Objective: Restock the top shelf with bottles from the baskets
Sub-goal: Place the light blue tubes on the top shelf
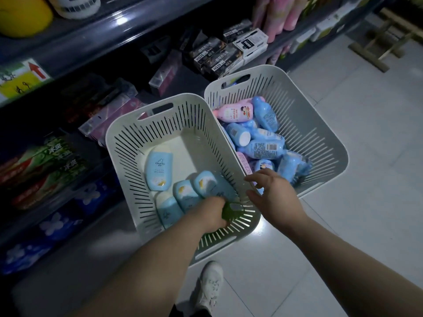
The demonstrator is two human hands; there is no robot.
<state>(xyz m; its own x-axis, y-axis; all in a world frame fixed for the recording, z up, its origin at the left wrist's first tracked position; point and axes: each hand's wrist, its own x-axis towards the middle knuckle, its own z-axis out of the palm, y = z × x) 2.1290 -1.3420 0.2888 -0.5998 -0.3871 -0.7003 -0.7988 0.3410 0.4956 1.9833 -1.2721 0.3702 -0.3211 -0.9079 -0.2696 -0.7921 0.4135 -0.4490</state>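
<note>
**Light, slick bottles at the basket's near wall**

The left hand (214, 213) is down in the nearer white slotted plastic basket (128, 143). It sits over the near ends of the flat light-blue plastic squeeze bottles with white caps (207, 184), which are bunched against the near wall. Its fingers are hidden, so I cannot tell whether it grips one. The right hand (272, 197) hovers over the rim by the near right corner, fingers loosely spread, holding nothing. The bottles look light, smooth and slightly squashy, so probably slippery; best taken across the broad flat faces at mid-body, not by the cap
</note>
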